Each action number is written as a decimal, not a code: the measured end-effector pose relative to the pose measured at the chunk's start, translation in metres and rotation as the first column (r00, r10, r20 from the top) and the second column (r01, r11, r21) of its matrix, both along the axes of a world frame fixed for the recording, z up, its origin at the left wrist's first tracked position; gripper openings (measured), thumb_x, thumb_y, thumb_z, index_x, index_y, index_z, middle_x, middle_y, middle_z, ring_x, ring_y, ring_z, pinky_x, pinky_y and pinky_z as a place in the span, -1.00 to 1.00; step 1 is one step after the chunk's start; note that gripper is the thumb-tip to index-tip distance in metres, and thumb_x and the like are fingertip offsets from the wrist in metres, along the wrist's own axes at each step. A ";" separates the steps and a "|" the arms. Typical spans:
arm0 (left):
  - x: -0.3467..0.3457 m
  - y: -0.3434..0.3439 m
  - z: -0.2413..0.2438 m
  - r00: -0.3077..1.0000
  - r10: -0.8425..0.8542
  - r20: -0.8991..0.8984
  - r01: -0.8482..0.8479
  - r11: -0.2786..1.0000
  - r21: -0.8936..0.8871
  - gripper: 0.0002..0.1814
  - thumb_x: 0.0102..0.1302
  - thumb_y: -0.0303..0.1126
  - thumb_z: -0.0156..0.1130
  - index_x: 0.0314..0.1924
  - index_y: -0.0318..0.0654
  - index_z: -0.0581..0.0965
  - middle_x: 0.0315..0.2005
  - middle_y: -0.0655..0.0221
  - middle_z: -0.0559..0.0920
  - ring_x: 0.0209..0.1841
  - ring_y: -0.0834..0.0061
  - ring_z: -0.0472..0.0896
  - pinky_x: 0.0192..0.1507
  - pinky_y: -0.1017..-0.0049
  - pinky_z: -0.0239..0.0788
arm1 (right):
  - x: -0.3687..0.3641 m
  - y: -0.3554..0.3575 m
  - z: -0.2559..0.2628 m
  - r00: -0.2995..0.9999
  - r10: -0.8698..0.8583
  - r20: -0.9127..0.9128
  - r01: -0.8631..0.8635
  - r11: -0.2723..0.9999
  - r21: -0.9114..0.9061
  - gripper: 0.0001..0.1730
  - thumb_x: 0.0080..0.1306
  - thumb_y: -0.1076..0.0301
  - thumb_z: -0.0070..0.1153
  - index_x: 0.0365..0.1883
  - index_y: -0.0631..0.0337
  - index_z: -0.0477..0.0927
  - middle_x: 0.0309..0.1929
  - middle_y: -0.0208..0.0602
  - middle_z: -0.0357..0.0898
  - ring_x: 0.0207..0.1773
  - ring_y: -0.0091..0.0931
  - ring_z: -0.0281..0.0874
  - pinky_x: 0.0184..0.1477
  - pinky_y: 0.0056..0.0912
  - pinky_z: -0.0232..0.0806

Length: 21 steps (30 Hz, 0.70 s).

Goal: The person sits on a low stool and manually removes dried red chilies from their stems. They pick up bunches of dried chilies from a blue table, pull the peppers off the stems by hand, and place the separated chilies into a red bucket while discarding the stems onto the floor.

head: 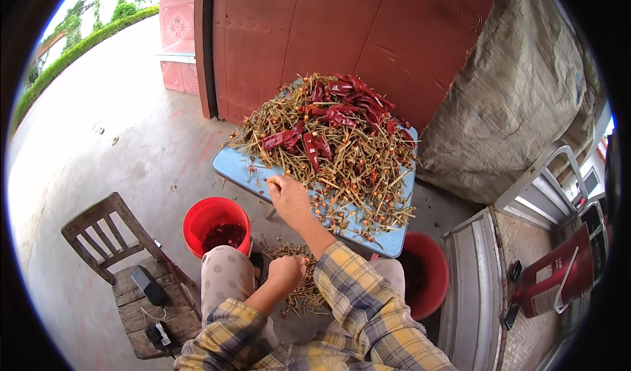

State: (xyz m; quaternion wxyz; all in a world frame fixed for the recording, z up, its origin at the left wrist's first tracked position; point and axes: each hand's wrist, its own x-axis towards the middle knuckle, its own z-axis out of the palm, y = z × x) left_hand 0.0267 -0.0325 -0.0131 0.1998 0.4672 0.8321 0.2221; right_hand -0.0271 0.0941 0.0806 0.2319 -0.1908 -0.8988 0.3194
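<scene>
My right hand (291, 199) is over the front edge of a light blue table (236, 161), its fingers pinched. A tiny dark red piece shows at its fingertips. Lower down, my left hand (287, 274) is curled in a loose fist above a heap of dry stems (303, 299) on the floor; what it may hold is hidden. A large mound of dry chili stems (345, 174) covers most of the tabletop. Whole dried red chilies (362, 97) lie on top of it, with a few more (311, 150) nearer the front.
A red bucket (217, 208) with dark red chilies stands by my left knee, another red bucket (436, 277) on the right. A wooden chair (148, 282) bears a black device and a cable. Behind are a red metal door (340, 31) and a cloth-like cover (512, 95).
</scene>
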 end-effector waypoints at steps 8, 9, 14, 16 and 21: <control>0.005 0.008 -0.002 0.996 -0.049 -0.068 0.048 0.999 -0.024 -0.73 0.23 -0.24 -0.01 -0.39 -0.20 0.60 -0.50 0.12 0.65 -0.39 0.11 0.64 -0.32 0.19 0.48 | 0.053 0.080 0.004 0.898 -0.230 0.376 0.062 0.911 0.409 -0.85 0.25 0.30 0.05 -0.24 0.03 0.61 -0.16 -0.27 0.49 -0.16 -0.27 0.54 -0.15 -0.16 0.41; 0.005 0.008 0.000 0.996 -0.049 -0.074 0.048 0.999 -0.025 -0.74 0.22 -0.25 0.00 -0.39 -0.20 0.61 -0.50 0.12 0.65 -0.39 0.11 0.64 -0.32 0.19 0.48 | 0.054 0.083 0.003 0.882 -0.240 0.406 0.047 0.901 0.431 -0.85 0.24 0.30 0.06 -0.24 0.03 0.61 -0.15 -0.26 0.49 -0.16 -0.27 0.55 -0.15 -0.16 0.42; 0.004 0.007 0.004 0.996 -0.078 -0.035 0.076 0.996 -0.045 -0.75 0.19 -0.24 0.04 -0.41 -0.20 0.61 -0.50 0.13 0.64 -0.38 0.11 0.64 -0.31 0.19 0.47 | 0.045 0.090 -0.007 0.810 -0.298 0.504 -0.028 0.840 0.542 -0.83 0.26 0.28 0.06 -0.22 0.04 0.61 -0.20 -0.25 0.49 -0.18 -0.28 0.56 -0.16 -0.15 0.43; 0.003 0.005 0.006 0.993 -0.114 -0.018 0.113 0.993 -0.035 -0.76 0.18 -0.24 0.05 -0.40 -0.20 0.61 -0.50 0.13 0.64 -0.38 0.11 0.64 -0.31 0.19 0.47 | 0.041 0.092 -0.009 0.805 -0.300 0.511 -0.066 0.812 0.580 -0.82 0.28 0.26 0.04 -0.21 0.04 0.62 -0.22 -0.25 0.52 -0.19 -0.27 0.57 -0.17 -0.15 0.44; 0.003 0.005 -0.003 0.995 -0.095 -0.031 0.094 0.995 -0.035 -0.76 0.16 -0.25 0.05 -0.39 -0.18 0.62 -0.48 0.12 0.64 -0.37 0.10 0.64 -0.30 0.19 0.47 | 0.050 0.094 -0.003 0.842 -0.267 0.470 0.053 0.906 0.420 -0.79 0.31 0.25 -0.04 -0.22 0.01 0.64 -0.20 -0.26 0.57 -0.21 -0.26 0.57 -0.16 -0.15 0.43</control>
